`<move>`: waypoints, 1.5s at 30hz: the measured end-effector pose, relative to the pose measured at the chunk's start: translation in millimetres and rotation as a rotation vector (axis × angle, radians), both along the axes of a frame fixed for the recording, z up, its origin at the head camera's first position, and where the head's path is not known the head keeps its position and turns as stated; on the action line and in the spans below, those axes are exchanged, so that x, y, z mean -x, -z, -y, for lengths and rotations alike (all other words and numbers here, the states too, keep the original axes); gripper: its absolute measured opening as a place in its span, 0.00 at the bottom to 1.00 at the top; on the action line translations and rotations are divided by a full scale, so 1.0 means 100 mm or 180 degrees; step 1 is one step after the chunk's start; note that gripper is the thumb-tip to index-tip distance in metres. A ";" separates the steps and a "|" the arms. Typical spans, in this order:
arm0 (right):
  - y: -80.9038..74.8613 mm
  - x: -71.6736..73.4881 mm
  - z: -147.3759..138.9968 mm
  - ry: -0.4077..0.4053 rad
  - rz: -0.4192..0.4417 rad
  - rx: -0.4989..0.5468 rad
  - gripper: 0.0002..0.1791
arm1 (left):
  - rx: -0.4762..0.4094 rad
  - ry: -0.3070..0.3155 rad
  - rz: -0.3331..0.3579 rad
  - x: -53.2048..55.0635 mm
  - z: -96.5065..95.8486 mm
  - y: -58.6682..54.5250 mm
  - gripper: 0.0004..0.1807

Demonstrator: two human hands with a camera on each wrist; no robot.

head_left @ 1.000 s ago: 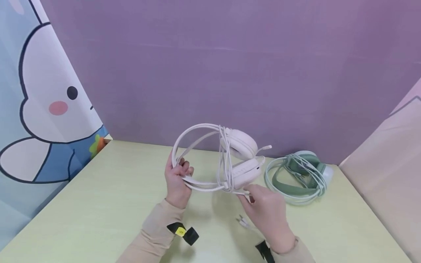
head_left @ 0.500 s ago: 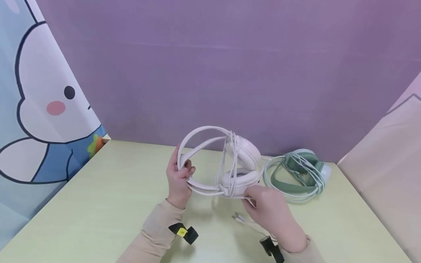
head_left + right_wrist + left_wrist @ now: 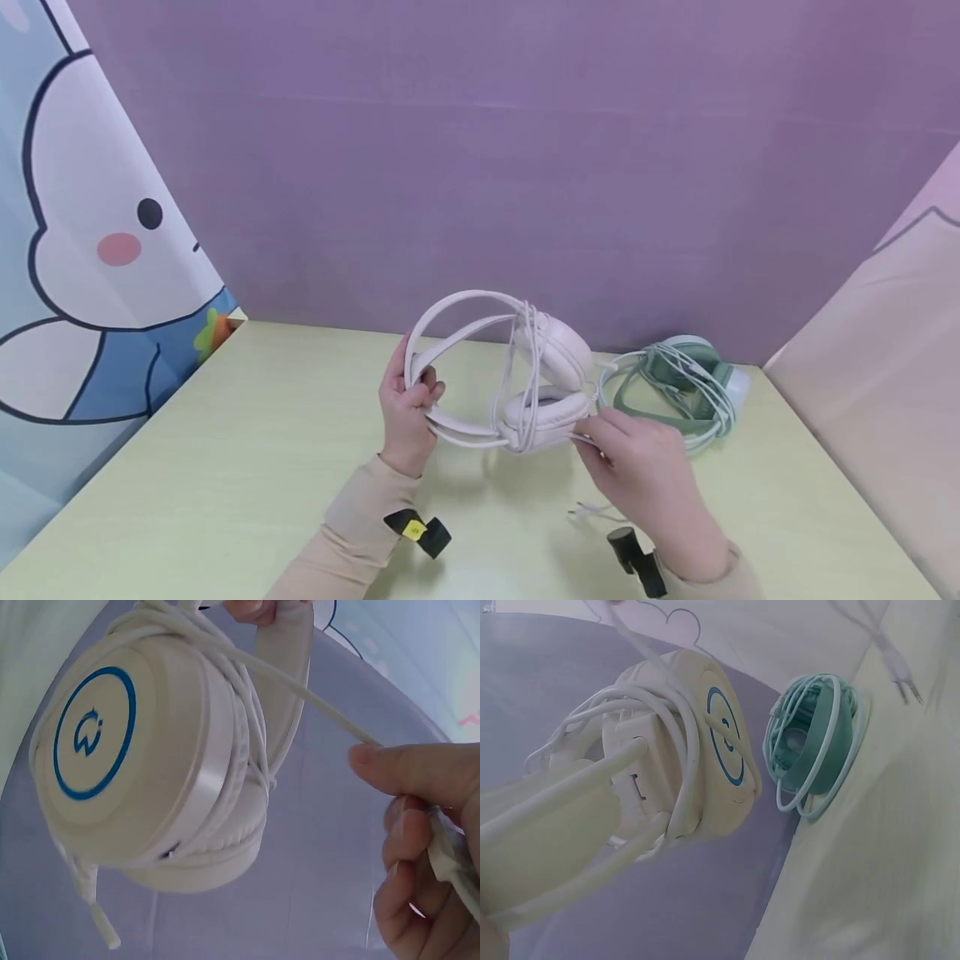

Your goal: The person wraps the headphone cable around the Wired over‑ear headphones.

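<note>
My left hand (image 3: 407,412) grips the headband of a white headset (image 3: 564,354), held sideways above the table with its ear cups to the right. A white cable (image 3: 315,697) is wound in several loops around the headset beside the ear cups. Between thumb and fingers, my right hand (image 3: 645,467) pinches a stretch of that cable, drawn taut away from the loops. The cable's metal-tipped end (image 3: 901,675) dangles below the right hand. In the right wrist view a short microphone boom (image 3: 105,926) sticks out from the cups.
A green headset (image 3: 701,362) wrapped in its pale cable lies at the table's back right, close behind my right hand. The light yellow table (image 3: 247,467) meets a purple backdrop (image 3: 480,167). Printed cloth hangs at the left (image 3: 82,208).
My right hand has moved right, pulling the cable out from the headset; the dangling end swung right with it. The headset tilted and shifted slightly right, while the left hand keeps its grip.
</note>
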State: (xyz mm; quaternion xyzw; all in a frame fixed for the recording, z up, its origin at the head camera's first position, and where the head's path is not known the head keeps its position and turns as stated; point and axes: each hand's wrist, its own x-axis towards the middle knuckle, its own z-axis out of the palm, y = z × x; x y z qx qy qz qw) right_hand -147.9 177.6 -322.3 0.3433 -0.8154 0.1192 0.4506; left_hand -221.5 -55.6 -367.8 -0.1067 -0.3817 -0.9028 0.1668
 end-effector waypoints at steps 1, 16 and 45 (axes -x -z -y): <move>-0.01 0.00 0.01 -0.0026 -0.0050 0.0051 0.06 | 0.0016 -0.0001 0.0006 0.00 0.00 0.00 0.44; -0.18 -0.05 -0.14 -0.0180 0.0565 0.0041 0.13 | 0.0207 0.0049 0.0100 0.02 -0.08 0.00 0.45; -1.05 0.26 -0.30 -0.0873 -0.0497 -0.1788 0.27 | 0.0629 0.0620 -0.0088 0.01 -0.13 0.00 0.47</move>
